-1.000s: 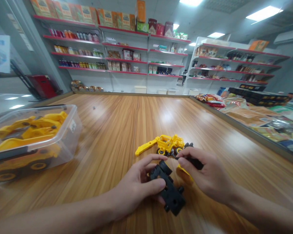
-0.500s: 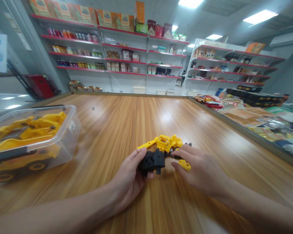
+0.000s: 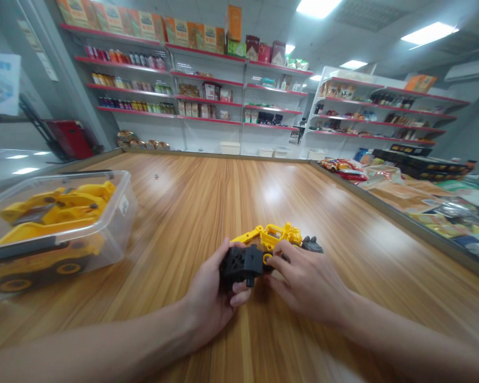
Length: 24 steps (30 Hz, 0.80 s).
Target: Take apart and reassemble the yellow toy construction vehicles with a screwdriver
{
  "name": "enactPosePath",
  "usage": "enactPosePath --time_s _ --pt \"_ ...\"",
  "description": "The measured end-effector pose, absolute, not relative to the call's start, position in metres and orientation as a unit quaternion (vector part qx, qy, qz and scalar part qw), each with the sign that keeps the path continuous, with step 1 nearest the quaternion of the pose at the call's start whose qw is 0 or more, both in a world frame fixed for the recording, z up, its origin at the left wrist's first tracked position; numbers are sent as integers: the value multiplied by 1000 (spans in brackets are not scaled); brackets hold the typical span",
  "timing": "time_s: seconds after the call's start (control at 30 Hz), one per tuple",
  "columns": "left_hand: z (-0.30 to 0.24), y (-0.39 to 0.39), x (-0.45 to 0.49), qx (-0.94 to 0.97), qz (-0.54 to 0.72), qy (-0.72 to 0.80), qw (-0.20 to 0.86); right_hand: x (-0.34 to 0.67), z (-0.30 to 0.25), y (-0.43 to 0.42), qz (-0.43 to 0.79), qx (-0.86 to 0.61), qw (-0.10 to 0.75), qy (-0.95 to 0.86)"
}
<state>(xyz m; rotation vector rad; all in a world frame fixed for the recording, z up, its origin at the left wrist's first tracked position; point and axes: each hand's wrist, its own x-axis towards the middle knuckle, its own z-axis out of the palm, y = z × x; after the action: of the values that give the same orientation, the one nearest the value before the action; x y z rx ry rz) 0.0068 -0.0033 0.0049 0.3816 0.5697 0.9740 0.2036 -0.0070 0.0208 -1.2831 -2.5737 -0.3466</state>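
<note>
My left hand [image 3: 213, 290] is wrapped round a black toy vehicle chassis [image 3: 239, 264], a blocky part with a short peg pointing down. Beside its right end, my right hand [image 3: 303, 274] pinches a small toy wheel with a yellow hub [image 3: 267, 259]. The wheel is close against the chassis; whether it is fitted on a peg I cannot tell. Just beyond both hands lies a yellow toy digger body with its arm [image 3: 277, 235], partly covered by my fingers. A dark grey toy piece [image 3: 312, 244] rests to the right of it.
On the left stands a clear plastic box [image 3: 117, 226] with yellow toy vehicle parts inside. A tiny dark bit [image 3: 156, 176] lies on the wooden table [image 3: 191, 213]. Packaged goods [image 3: 403, 191] lie along the right side, and stocked shelves [image 3: 203, 80] line the back.
My right hand has moved left to the chassis, with the wheel now showing in its fingers. A yellow piece that was visible under that hand is now hidden. The view has shifted slightly.
</note>
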Motion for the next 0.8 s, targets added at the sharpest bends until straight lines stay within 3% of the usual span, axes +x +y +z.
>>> enactPosePath --time_s 0.57,0.8 --pt "13 -6 3 165 480 267 819 217 21 -3 -36 -467 117 -876" --pt "9 -8 4 204 489 235 815 223 24 -5 48 -446 260 -855"
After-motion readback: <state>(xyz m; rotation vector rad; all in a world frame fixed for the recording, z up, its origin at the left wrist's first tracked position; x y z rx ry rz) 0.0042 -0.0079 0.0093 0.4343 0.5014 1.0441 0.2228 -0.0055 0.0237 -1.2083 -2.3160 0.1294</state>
